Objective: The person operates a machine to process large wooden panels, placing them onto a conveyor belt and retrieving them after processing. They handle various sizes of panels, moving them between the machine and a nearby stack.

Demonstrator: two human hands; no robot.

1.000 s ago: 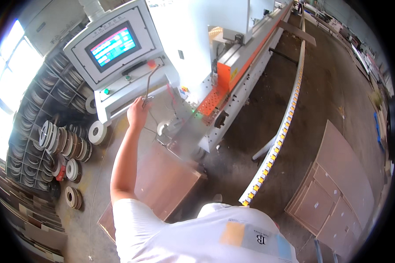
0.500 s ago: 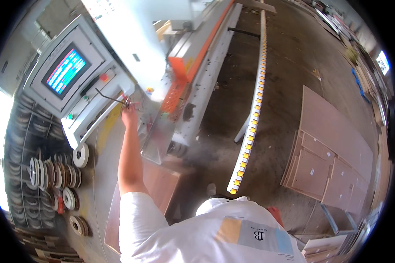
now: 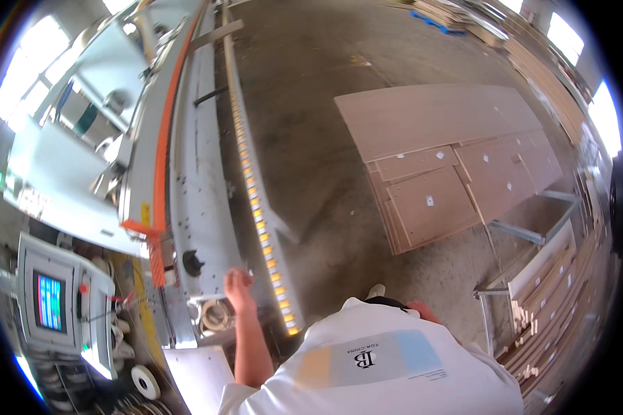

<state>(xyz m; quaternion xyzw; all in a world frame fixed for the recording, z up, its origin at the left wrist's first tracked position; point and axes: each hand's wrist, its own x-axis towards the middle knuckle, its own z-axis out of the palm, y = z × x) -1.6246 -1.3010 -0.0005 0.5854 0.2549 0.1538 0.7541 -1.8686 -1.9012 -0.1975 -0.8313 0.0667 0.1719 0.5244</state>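
My left hand (image 3: 239,289) is held out by the near end of the long machine's grey bed (image 3: 204,228), with its fingers loosely curled and nothing visible in them. Just below and to its left are rolls of tan edge tape (image 3: 216,315). To its right runs the roller rail (image 3: 262,225), a long bar lined with yellow and white rollers. Only a part of my right hand (image 3: 422,310) shows at the right side of my white shirt; its fingers are hidden.
A control panel (image 3: 52,304) with a lit screen stands at the lower left. An orange strip (image 3: 165,145) runs along the machine. Brown boards (image 3: 429,200) lie stacked to the right. A metal-framed rack (image 3: 491,325) and more boards (image 3: 547,325) stand at the lower right.
My view has swung to the right, so the control panel now sits lower left. My left hand has come away from the panel and is nearer my body, beside the machine bed.
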